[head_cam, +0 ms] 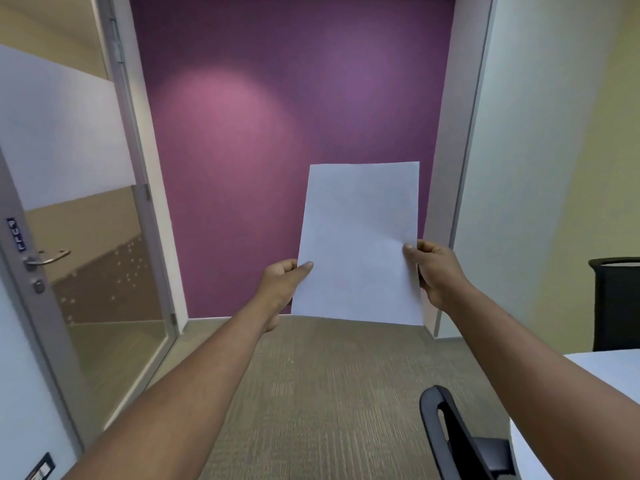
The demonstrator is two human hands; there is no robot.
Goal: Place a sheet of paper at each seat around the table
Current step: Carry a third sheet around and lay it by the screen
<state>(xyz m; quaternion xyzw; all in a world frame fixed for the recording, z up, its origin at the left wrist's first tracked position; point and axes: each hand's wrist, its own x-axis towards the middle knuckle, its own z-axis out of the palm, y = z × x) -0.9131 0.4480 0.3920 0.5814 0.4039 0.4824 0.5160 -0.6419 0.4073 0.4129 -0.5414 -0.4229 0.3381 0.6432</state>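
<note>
I hold white paper [358,244] upright in front of me with both arms stretched out; I cannot tell whether it is one sheet or more. My left hand [280,289] pinches its lower left edge, thumb on the front. My right hand [434,271] grips its right edge a little higher. The white table [595,368] shows only as a corner at the lower right, well below and to the right of the paper. No paper lies on the visible part of the table.
A black chair [614,303] stands at the far right beyond the table. Another black chair's armrest [457,434] juts up at the bottom right. A glass door [76,237] with a lever handle stands open on the left. A purple wall [277,133] faces me across carpet.
</note>
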